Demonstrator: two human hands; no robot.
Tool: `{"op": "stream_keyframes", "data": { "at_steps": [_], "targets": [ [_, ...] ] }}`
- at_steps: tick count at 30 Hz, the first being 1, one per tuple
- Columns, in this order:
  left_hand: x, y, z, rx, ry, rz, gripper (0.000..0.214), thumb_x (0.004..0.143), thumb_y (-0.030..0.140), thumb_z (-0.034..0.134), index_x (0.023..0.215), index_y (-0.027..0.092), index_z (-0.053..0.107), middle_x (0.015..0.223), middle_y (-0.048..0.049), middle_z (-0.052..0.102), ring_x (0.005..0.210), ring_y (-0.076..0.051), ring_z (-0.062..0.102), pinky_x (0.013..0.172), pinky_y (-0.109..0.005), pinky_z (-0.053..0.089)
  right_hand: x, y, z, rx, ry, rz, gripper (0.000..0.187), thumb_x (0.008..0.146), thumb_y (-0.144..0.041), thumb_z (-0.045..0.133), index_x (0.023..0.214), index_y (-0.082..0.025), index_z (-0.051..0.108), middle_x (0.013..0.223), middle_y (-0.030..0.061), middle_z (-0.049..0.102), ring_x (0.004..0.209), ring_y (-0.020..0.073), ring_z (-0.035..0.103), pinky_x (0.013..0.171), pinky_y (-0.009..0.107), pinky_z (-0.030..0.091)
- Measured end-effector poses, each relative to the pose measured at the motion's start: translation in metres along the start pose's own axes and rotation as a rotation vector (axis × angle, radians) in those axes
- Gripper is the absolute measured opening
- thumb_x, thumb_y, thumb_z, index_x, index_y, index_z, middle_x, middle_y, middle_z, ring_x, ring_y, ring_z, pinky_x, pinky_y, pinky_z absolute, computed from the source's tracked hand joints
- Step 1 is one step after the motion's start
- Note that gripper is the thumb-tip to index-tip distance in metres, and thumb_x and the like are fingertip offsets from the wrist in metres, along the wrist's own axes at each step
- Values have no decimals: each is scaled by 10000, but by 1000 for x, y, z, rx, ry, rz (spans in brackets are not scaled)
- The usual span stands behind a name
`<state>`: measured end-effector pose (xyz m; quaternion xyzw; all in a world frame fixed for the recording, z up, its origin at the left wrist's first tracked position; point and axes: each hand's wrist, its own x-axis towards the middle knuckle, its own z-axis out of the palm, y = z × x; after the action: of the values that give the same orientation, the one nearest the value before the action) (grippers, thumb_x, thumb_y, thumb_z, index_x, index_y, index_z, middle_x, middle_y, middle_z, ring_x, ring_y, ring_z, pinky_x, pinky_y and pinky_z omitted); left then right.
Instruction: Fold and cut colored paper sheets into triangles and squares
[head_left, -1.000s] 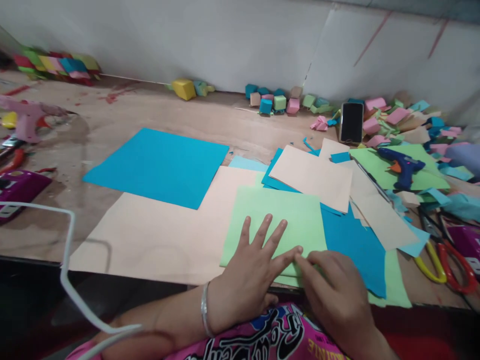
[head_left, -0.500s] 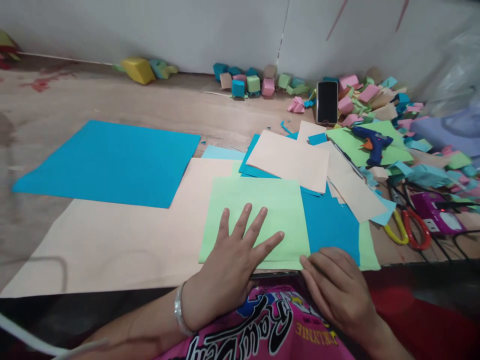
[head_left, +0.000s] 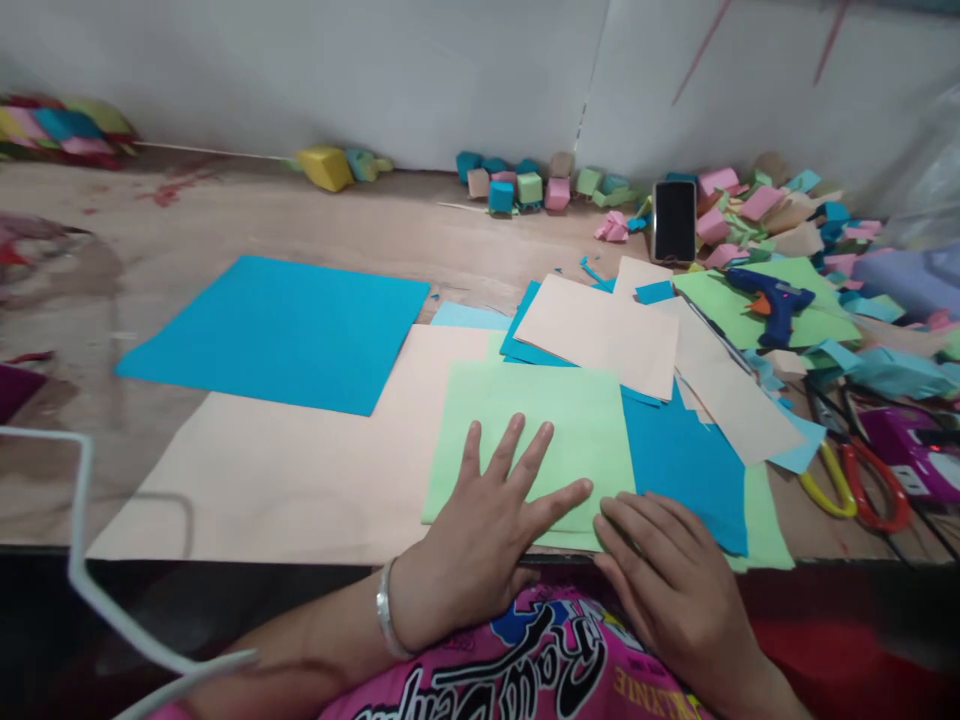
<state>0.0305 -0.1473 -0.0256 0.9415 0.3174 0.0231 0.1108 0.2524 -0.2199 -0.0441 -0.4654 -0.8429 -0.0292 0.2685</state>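
Observation:
A light green paper sheet [head_left: 555, 420] lies folded at the near edge of the wooden table. My left hand [head_left: 487, 530] rests flat on it with fingers spread, a metal bangle on the wrist. My right hand [head_left: 667, 575] sits at the sheet's lower right corner, fingers curled down on the paper's edge; whether it pinches the corner is unclear. Beneath the green sheet lie a large peach sheet [head_left: 300, 470] and a blue sheet [head_left: 690, 460].
A big blue sheet [head_left: 285, 330] lies to the left. Peach sheets [head_left: 607, 335], a blue glue gun [head_left: 772, 300], scissors [head_left: 855, 480], a phone [head_left: 673, 220], paper cubes [head_left: 525, 185] and scraps crowd the right and back. A white cable [head_left: 82, 540] crosses near left.
The view has swung slightly back to the left. My right hand's fingers have slid up onto the green sheet's lower right corner. My left hand stays flat on the sheet.

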Motion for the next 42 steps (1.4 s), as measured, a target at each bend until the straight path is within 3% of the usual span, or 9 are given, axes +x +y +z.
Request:
{"op": "stream_keyframes", "data": {
  "at_steps": [7, 11, 17, 23, 26, 30, 33, 38, 42],
  "targets": [
    [-15, -2, -1, 85, -30, 217, 677, 884, 562, 582, 1474, 315, 358, 1599, 29, 269, 1505, -298, 66, 1150, -685, -107, -3, 1, 3, 29, -3, 14, 226, 888, -93, 601, 1090, -129, 694, 1087, 109, 725, 1049, 262, 636, 930, 478, 451],
    [-40, -13, -3, 123, -24, 175, 550, 950, 569, 455, 1435, 313, 425, 1567, 63, 337, 1486, -266, 172, 1148, -610, -210, -4, 2, 1, 20, -21, 24, 266, 897, -89, 587, 1137, -150, 684, 1112, 96, 723, 1076, 256, 633, 948, 468, 446],
    [-78, -29, -9, 218, 58, 48, 579, 913, 704, 369, 1331, 346, 551, 1457, 68, 507, 1407, -271, 357, 1161, -569, -200, -5, 4, -2, 27, -36, 4, 287, 876, -67, 606, 1145, -136, 679, 1128, 106, 716, 1091, 262, 630, 927, 454, 465],
    [-106, -37, -9, 238, 169, -85, 499, 885, 684, 470, 1205, 342, 642, 1370, 38, 597, 1386, -282, 399, 1200, -572, -49, -7, 6, 0, 29, -51, -5, 311, 872, -65, 609, 1166, -146, 669, 1141, 104, 709, 1091, 261, 625, 922, 446, 473],
    [-110, -42, -10, 211, 232, -79, 344, 949, 525, 489, 1166, 314, 654, 1370, 41, 595, 1384, -275, 404, 1209, -556, 69, -6, 7, 0, 40, -52, 8, 284, 876, -85, 618, 1147, -145, 676, 1123, 106, 709, 1079, 260, 621, 905, 434, 485],
    [-95, -43, -13, 141, 362, -97, 146, 947, 290, 558, 978, 201, 669, 1131, -24, 709, 1191, -223, 589, 1111, -436, 369, -1, 9, 0, 28, -20, -2, 192, 875, -127, 643, 1058, -143, 700, 1039, 106, 717, 998, 252, 631, 865, 424, 492],
    [-76, -39, -11, 48, 434, -65, 184, 920, 311, 604, 806, 166, 612, 938, -53, 707, 1044, -215, 643, 992, -394, 490, 5, 9, 1, 9, -29, -25, 166, 887, -139, 633, 1040, -119, 695, 980, 111, 711, 942, 246, 626, 839, 430, 489],
    [-54, -40, -5, 76, 362, 31, 243, 936, 293, 571, 1122, 142, 608, 1142, -112, 682, 1100, -252, 630, 934, -441, 538, 11, 7, -1, -25, -48, -75, 246, 900, -58, 566, 1127, -61, 659, 1007, 143, 701, 973, 262, 613, 854, 460, 489],
    [-53, -43, -4, 137, 387, 84, 154, 940, 217, 545, 1052, 162, 634, 1117, -79, 709, 1078, -230, 653, 956, -438, 525, 15, 5, -3, -89, -25, -168, 276, 926, -20, 454, 1099, -38, 668, 993, 155, 714, 984, 269, 628, 878, 476, 493]
  ]
}}
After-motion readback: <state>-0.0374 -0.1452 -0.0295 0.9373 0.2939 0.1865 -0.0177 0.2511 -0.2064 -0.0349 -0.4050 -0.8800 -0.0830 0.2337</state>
